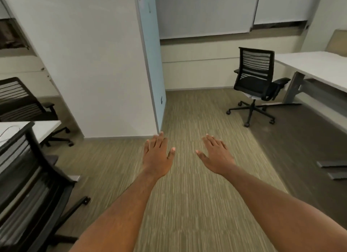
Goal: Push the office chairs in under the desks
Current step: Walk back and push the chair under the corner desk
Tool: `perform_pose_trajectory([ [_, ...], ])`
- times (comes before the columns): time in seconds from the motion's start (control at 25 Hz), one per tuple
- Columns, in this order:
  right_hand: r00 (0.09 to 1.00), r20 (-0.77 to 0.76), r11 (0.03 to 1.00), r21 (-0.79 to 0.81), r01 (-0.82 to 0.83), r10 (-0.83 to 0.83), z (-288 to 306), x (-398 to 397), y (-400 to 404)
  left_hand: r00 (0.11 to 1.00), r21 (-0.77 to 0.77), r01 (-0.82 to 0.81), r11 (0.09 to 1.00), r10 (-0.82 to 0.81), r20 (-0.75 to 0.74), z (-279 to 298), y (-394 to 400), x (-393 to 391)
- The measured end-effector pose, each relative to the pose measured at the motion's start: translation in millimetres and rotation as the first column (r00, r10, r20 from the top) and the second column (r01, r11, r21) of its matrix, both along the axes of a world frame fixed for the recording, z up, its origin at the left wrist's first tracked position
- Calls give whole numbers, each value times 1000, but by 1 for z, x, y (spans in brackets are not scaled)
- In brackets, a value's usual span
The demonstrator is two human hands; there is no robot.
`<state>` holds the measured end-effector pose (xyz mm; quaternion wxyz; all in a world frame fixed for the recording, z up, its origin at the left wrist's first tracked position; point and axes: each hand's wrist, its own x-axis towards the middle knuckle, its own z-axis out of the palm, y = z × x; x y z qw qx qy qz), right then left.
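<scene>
A black mesh-backed office chair stands on the carpet at the far right, pulled out from the white desk beside it, its back turned towards me. Both arms reach forward over the floor. My left hand and my right hand are flat, palms down, fingers straight, holding nothing and touching nothing. At the near left a second black chair stands close to a white desk. A third black chair sits behind that desk.
A white partition wall with a pale blue end panel juts out at centre left. Striped carpet runs ahead between the desks. Flat grey pieces lie on the floor at right. Window blinds cover the far wall.
</scene>
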<state>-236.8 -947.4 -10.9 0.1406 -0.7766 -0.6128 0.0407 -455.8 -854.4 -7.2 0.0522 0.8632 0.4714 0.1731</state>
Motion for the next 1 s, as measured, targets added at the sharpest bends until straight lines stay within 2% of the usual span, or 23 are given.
perform_pose_trajectory([
  [0.16, 996, -7, 996, 18, 88, -88, 8, 45, 69, 997, -17, 76, 997, -76, -20, 8, 95, 51],
  [0.4, 976, 0, 976, -12, 219, -219, -12, 144, 165, 982, -16, 187, 982, -187, -24, -16, 212, 149],
  [0.76, 949, -72, 951, 12, 308, -307, -14, 336, 350, 965, -48, 249, 967, -252, -77, -16, 413, 347],
  [1.0, 947, -67, 949, -67, 309, -313, -16, 421, 435, 964, -59, 256, 965, -260, -63, -21, 510, 442],
])
